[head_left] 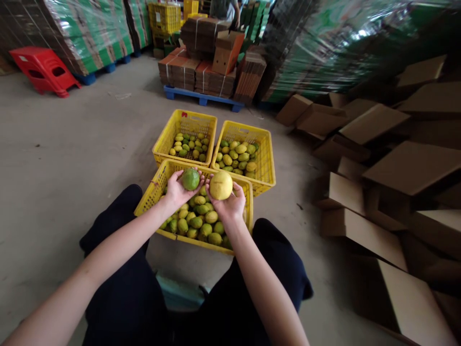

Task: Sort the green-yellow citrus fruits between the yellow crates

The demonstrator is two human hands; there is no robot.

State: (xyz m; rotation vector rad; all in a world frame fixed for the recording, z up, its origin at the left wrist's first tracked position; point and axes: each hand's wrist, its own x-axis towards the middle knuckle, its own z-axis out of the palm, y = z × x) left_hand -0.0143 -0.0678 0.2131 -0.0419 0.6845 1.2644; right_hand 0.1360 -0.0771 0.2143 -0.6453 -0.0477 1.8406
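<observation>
"What does the left hand (177, 192) hold?"

"A green fruit (190, 179). It rests in the upturned palm, with the fingers curled loosely around it, above the near crate (154, 191)."

"And the right hand (232, 205)?"

"That one cups a yellow fruit (221, 185), which looks larger and bears a faint dark mark on its skin. The two fruits are side by side, a little apart."

"What lies in the near crate?"

"A heap of green and yellow fruit (201, 221). The crate is yellow and stands on the floor (90, 144), in front of the person's knees."

"And farther off?"

"Two more yellow crates, the far left crate (166, 134) and the far right crate (267, 158), each with similar fruit inside. Past them, a blue pallet (202, 99) carries bundled cardboard (214, 79). A red stool (50, 72) stands far left, and open cardboard boxes (374, 235) are piled on the right."

"Is anybody else there?"

"Someone seems to stand behind the bundles, a person (220, 8) cut off by the top edge, so I can't tell what they are doing."
</observation>
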